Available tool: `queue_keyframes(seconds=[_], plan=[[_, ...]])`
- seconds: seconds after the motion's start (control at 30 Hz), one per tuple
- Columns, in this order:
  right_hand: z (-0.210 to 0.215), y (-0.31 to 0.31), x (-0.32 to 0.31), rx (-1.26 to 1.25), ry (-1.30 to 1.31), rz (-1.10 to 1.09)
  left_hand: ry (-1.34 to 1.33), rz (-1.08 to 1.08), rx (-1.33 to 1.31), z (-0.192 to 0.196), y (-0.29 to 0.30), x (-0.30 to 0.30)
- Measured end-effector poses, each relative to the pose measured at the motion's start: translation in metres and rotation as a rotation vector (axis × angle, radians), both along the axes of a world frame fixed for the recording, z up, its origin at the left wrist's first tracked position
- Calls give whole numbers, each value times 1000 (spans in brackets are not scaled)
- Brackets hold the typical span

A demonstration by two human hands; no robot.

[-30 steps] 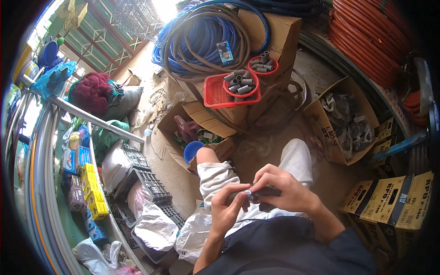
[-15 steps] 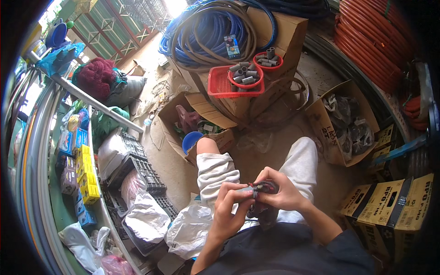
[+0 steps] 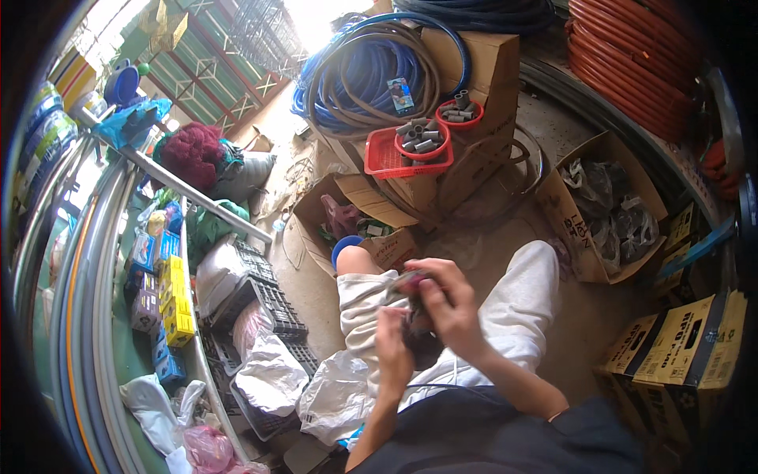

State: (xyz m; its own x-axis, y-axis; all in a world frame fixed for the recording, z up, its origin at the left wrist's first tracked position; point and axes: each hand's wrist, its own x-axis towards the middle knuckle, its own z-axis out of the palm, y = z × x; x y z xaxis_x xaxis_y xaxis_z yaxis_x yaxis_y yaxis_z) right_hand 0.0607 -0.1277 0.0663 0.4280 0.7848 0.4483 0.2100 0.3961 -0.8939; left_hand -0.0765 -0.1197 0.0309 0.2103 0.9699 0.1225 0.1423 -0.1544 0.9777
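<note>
I sit with my knees in white trousers (image 3: pixel 517 304) over a dusty floor. My right hand (image 3: pixel 448 304) is raised above my lap, its fingers closed on a small dark, reddish piece (image 3: pixel 408 282), which is blurred by motion. My left hand (image 3: pixel 392 347) is just below it, fingers curled against a dark bundle (image 3: pixel 422 346) lying in my lap. Whether the left hand grips that bundle is unclear. A thin dark cord runs across my lap under both hands.
A red basket (image 3: pixel 384 160) with grey pipe fittings sits on cardboard boxes ahead, under coiled blue hose (image 3: pixel 359 75). Orange hose coils (image 3: pixel 632 55) hang at right. An open box of bagged parts (image 3: pixel 604 209), yellow cartons (image 3: pixel 687 340), black crates (image 3: pixel 268 296) and white bags (image 3: pixel 272 371) surround me.
My right hand has lifted up and away from the left, taking the small piece with it. The camera has tilted, so the boxes and hoses sit higher in view.
</note>
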Motion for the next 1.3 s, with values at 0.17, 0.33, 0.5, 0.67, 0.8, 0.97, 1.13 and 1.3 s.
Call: queue_keyframes(seconds=[0.17,0.33,0.5,0.67,0.8,0.97,1.13,1.3], plan=[[-13,-10,-5,-188,104,-62,298,-98,31,13,-4,13],[-15,-9,0,217,-482,-103,-140,-231,-233,16,28,10],[-33,-5,9,75,-345,-154,134,-296,-15,25,20,10],[-4,8,9,-295,49,-177,103,-455,19,42,35,1],[-17,16,6,-377,265,-93,293,-470,382,46,68,-2],[2,30,-8,-382,184,-73,301,-356,482,43,95,-3],[-13,59,-14,113,-233,-131,273,-352,-157,45,106,-17],[-10,51,-15,-234,-144,-306,284,-474,154,61,109,-13]])
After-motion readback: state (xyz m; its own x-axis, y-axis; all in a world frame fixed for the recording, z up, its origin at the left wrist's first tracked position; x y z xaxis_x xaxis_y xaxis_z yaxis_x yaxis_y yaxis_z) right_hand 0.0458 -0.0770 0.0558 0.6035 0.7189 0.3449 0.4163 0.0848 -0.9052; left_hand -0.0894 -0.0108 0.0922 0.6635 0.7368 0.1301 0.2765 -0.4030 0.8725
